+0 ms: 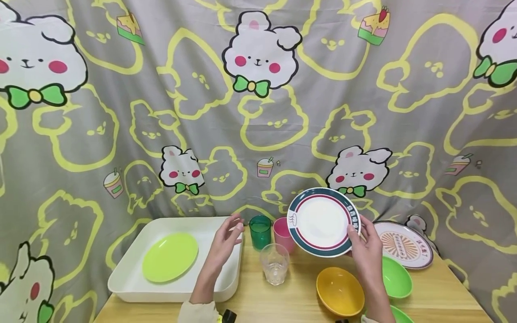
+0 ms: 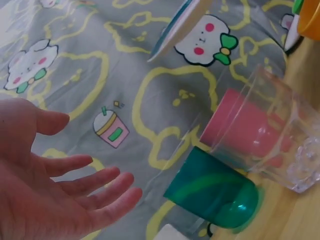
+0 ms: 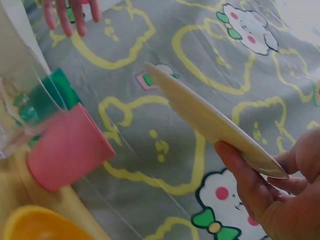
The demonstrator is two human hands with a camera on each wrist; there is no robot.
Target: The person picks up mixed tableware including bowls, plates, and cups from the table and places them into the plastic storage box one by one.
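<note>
Your right hand (image 1: 365, 251) is pinching the teal-rimmed plate (image 1: 323, 222) by its right edge, holding it tilted in the air above the pink cup (image 1: 282, 233) and yellow bowl (image 1: 340, 290). The right wrist view is showing only the plate's pale underside (image 3: 210, 120), fingers (image 3: 245, 182) curled beneath. Your left hand (image 1: 226, 242) is hovering over the white tray (image 1: 129, 282) with fingers spread, holding nothing; the left wrist view is showing its bare palm (image 2: 45, 190) near the green cup (image 2: 215, 192) and clear glass (image 2: 280, 145). Only the head view is showing the green plate (image 1: 169, 256) in the tray.
</note>
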